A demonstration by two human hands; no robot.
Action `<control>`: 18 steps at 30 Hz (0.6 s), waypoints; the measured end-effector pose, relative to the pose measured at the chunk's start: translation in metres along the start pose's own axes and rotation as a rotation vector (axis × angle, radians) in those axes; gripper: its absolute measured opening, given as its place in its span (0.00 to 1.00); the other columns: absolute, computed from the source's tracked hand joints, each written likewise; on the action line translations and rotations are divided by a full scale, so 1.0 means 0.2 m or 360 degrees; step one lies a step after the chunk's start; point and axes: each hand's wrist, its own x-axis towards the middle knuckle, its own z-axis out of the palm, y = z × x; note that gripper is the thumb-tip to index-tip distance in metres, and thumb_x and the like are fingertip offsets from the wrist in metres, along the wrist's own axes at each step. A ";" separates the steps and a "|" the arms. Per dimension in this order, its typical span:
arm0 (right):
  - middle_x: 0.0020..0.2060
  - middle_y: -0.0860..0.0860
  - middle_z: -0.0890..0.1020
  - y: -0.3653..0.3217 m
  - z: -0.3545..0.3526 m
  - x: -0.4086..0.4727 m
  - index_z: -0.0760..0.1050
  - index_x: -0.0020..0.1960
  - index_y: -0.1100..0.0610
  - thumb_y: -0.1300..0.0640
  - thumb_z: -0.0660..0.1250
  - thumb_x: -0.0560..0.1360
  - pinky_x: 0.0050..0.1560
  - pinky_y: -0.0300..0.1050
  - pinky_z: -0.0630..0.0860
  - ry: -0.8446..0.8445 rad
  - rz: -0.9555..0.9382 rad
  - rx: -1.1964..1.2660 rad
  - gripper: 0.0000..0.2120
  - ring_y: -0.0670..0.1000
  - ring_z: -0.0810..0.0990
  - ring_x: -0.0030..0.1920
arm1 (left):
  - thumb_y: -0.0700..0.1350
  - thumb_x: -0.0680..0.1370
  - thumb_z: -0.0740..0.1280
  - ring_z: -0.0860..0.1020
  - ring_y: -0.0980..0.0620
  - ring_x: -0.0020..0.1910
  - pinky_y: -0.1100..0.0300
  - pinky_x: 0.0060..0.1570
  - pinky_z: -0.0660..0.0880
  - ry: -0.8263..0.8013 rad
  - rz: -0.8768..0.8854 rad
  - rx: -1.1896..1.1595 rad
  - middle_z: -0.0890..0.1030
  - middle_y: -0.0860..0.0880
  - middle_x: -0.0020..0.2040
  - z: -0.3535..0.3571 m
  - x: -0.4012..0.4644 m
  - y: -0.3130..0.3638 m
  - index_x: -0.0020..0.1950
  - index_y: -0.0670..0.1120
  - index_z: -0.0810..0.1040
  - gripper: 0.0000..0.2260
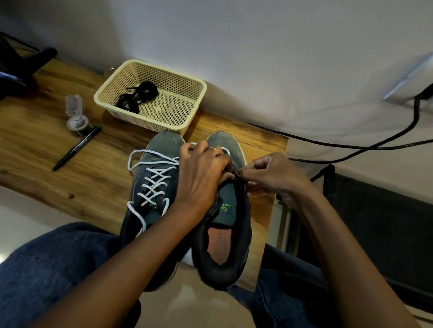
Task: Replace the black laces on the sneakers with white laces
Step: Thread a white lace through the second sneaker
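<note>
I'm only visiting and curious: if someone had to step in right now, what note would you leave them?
Left hand: rests on the right sneaker, fingers curled at its eyelets; grip unclear.
Right hand: pinches something small at the same eyelets, probably a lace end.
Left sneaker: white lace threaded, ends loose.
Black laces: in the basket.
Left: lace the right sneaker, tie both.
</note>
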 end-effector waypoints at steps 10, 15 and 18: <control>0.34 0.55 0.81 0.02 0.01 0.01 0.80 0.46 0.68 0.66 0.70 0.73 0.32 0.38 0.80 0.0011 0.0016 0.0036 0.05 0.46 0.81 0.32 | 0.49 0.70 0.74 0.76 0.45 0.47 0.50 0.47 0.65 0.0184 0.0436 0.0178 0.82 0.51 0.42 0.01 0.03 -0.04 0.44 0.49 0.81 0.07; 0.34 0.55 0.82 0.03 0.01 0.03 0.80 0.44 0.66 0.66 0.72 0.71 0.34 0.39 0.81 0.0002 0.0053 0.0055 0.04 0.46 0.81 0.32 | 0.48 0.71 0.71 0.74 0.49 0.50 0.52 0.48 0.61 0.0105 0.0614 0.0225 0.83 0.54 0.40 0.03 0.04 -0.07 0.41 0.50 0.83 0.03; 0.35 0.56 0.83 0.04 0.01 0.03 0.80 0.43 0.65 0.65 0.73 0.70 0.33 0.38 0.79 -0.0012 0.0077 0.0090 0.04 0.46 0.82 0.32 | 0.46 0.68 0.75 0.68 0.50 0.49 0.52 0.49 0.61 0.0126 0.0666 0.0206 0.83 0.52 0.39 0.05 0.04 -0.09 0.40 0.48 0.83 0.04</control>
